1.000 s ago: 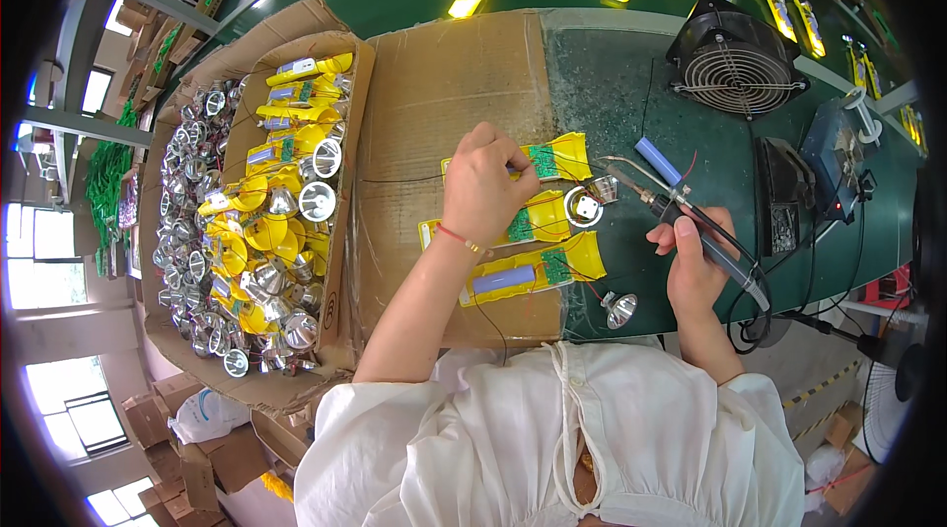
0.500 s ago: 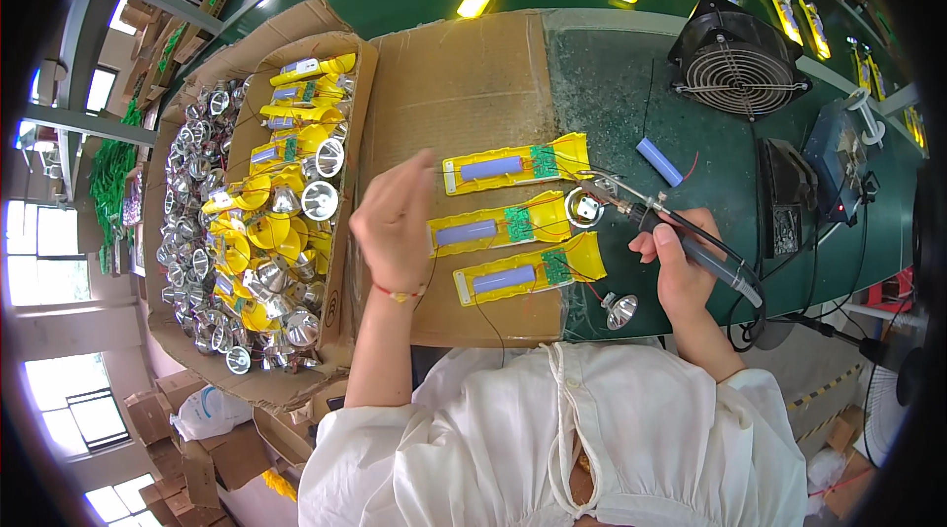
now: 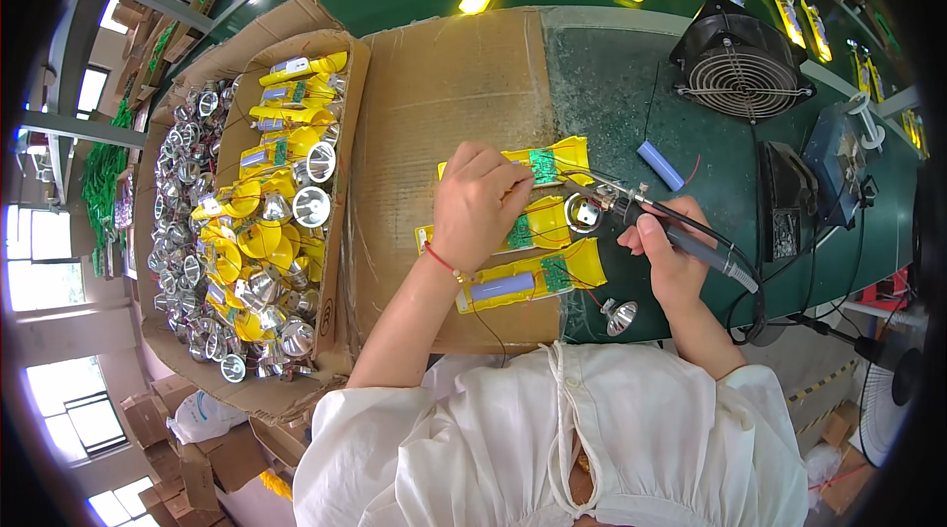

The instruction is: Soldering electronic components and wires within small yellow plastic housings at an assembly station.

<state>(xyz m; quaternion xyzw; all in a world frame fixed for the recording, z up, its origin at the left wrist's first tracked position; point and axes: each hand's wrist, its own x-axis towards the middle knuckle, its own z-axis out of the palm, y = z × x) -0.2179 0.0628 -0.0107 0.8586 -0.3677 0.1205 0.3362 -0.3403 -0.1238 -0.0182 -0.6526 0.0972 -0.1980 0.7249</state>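
Left hand has swung back over the farthest yellow casing on cardboard, fingers curled, any hold hidden; right hand clasps a soldering iron. Soldering seems underway, needing a steady tip.

Casings show plain yellow, cells lavender, circuit boards green, reflectors silver, soldering iron grey and black, cardboard sheet brown, bench dark green, fan grille concentric-ringed.

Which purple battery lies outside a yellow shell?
The loose purple battery lying directly on the green tabletop, between the right hand and the black fan. The other batteries in clear view lie in yellow shells.
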